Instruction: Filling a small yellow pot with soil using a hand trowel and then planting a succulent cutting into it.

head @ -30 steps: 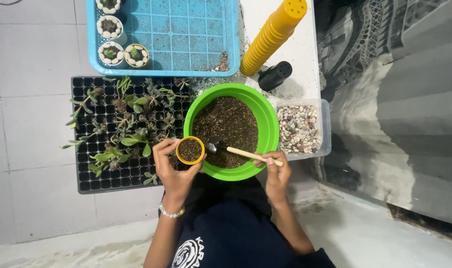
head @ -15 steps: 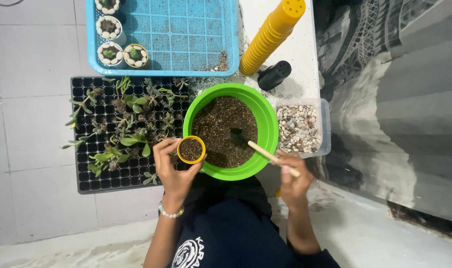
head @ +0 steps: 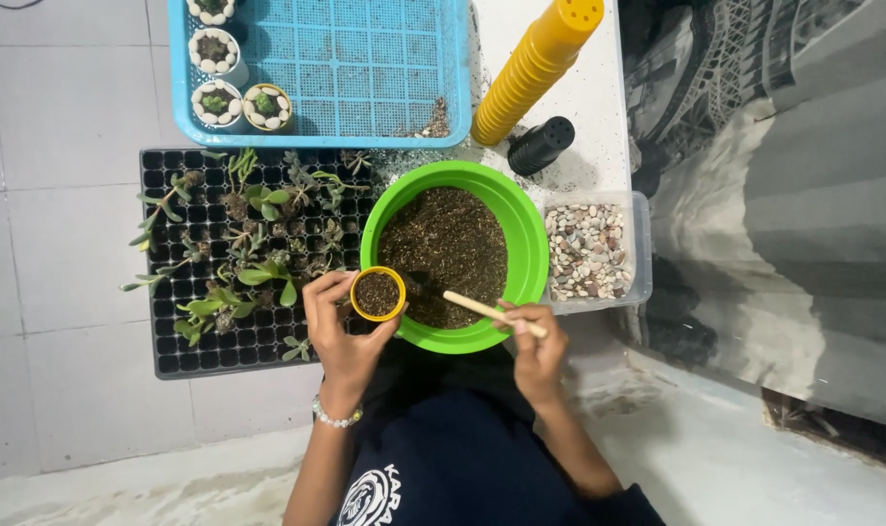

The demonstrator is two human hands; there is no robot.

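While the person sits on the floor, the left hand (head: pixel 338 326) is wrapped around a little round yellow plastic pot (head: pixel 376 294) that is full of dark soil. The pot is held just over the near left rim of a big round green plastic bowl (head: pixel 527 234) filled with dark soil. The right hand (head: pixel 535 341) is closed around the light wooden handle of a small scoop with a dark head (head: pixel 477 309). The head of the scoop dips into the soil near the left side of the bowl, right beside the little pot. To the left of the bowl sits a black plastic seedling tray with many small square cells (head: pixel 170 331), and green baby plants (head: pixel 253 234) grow in it. On the right side of the bowl is a clear plastic box of small pebbles (head: pixel 587 251), touching the bowl. Past the bowl lies a blue plastic mesh tray (head: pixel 365 68), and in its far left corner stand small pots topped with white stones (head: pixel 231 102). A tall stack of yellow pots (head: pixel 535 68) lies tipped on its side beside a small black pot (head: pixel 540 146), on the white tabletop (head: pixel 594 107).
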